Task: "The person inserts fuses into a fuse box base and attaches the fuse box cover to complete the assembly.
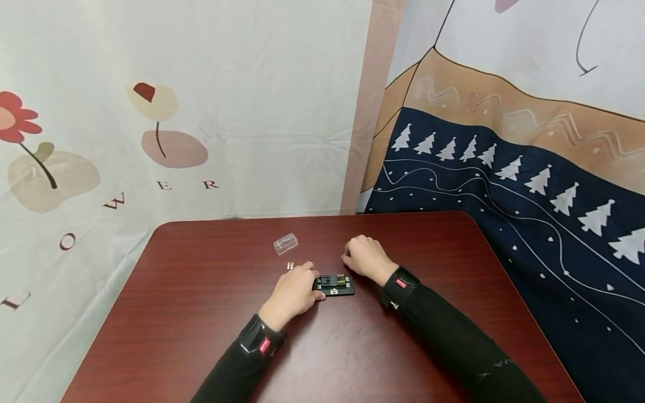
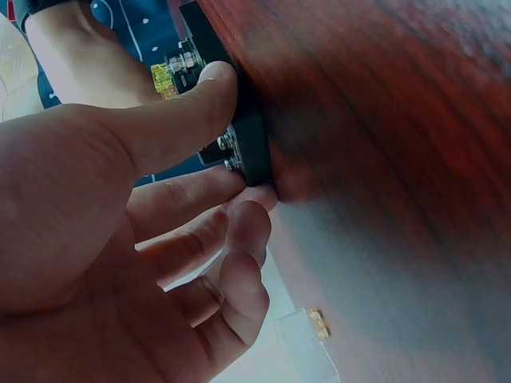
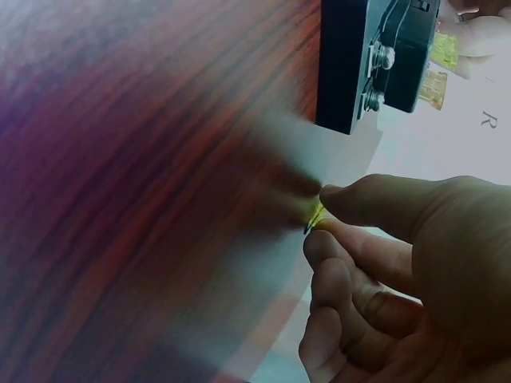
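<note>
A black fuse block (image 1: 335,286) with metal screw terminals sits on the table. My left hand (image 1: 294,289) grips its left end, thumb along the near side and fingers at the far side. In the right wrist view, a yellow blade fuse (image 3: 446,49) and an amber one (image 3: 433,88) stick out of the block. To the right of the block, my right hand (image 1: 369,257) pinches another small yellow blade fuse (image 3: 316,211) between thumb and index finger, low over the tabletop. The head view hides this fuse behind the fingers.
A clear plastic cover (image 1: 285,244) lies on the reddish-brown table (image 1: 201,313) beyond my left hand. Between them is a loose amber fuse (image 1: 290,265). Printed curtains (image 1: 277,112) hang behind the table's far edge.
</note>
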Available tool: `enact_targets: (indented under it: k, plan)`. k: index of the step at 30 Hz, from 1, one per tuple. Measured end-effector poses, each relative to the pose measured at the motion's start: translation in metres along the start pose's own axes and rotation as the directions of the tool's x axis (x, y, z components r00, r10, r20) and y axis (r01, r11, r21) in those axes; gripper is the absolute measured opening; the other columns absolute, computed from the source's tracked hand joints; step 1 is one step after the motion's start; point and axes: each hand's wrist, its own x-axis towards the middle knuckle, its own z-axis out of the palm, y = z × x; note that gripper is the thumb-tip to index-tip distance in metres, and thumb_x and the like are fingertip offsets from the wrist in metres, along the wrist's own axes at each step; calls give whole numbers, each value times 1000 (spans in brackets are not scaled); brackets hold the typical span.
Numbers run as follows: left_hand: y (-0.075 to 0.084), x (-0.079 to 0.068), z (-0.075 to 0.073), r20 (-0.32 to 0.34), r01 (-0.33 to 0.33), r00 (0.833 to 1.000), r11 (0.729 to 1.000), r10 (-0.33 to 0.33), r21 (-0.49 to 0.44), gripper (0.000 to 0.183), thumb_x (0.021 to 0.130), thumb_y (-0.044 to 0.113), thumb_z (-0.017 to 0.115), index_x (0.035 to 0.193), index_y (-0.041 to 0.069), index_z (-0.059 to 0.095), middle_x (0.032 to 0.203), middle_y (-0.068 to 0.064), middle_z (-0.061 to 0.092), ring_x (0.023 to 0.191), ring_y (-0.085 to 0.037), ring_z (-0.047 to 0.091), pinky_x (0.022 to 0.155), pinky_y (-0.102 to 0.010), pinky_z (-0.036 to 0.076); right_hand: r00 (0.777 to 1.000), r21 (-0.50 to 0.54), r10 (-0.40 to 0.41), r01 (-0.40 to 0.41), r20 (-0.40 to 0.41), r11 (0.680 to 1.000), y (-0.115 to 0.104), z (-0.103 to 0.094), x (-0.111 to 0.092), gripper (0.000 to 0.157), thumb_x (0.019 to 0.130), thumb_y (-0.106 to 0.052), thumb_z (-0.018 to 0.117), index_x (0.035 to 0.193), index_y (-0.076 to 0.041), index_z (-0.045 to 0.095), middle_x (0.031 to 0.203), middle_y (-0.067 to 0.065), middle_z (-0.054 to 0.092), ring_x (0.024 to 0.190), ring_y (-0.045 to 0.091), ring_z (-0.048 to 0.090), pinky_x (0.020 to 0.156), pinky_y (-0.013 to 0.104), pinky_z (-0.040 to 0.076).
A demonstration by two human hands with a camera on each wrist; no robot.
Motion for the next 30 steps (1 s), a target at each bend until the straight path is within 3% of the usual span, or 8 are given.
enact_targets:
  k: [16, 23, 30]
  plan:
    - [0, 1, 1, -2, -1, 1000, 1000, 1, 2, 40, 83, 39, 88, 109, 10, 80, 97, -1, 62, 86, -24, 66, 69, -49, 59, 999, 18, -50, 50, -3, 999, 1, -10, -7, 14, 94, -25, 74, 91, -15, 83, 89, 1, 77, 71, 15, 64, 64, 39, 55]
    - [0, 1, 2, 3, 1, 1000, 1000, -1, 3, 40, 83, 40, 88, 110, 11, 80, 97, 0, 61, 87, -24, 66, 70, -49, 59, 988, 37, -156, 157, -22, 987, -5, -15, -15, 15, 96, -25, 73, 100, -15, 84, 96, 0, 76, 78, 12, 66, 67, 35, 57]
    - [0, 2, 2, 7, 4, 1000, 1000, -4, 14, 41, 83, 41, 87, 112, 12, 80, 101, -1, 64, 91, -25, 68, 72, -50, 61, 954, 53, -298, 299, -28, 953, -15, -26, -23, 16, 98, -21, 70, 102, -16, 84, 92, -4, 72, 78, 8, 65, 70, 31, 57]
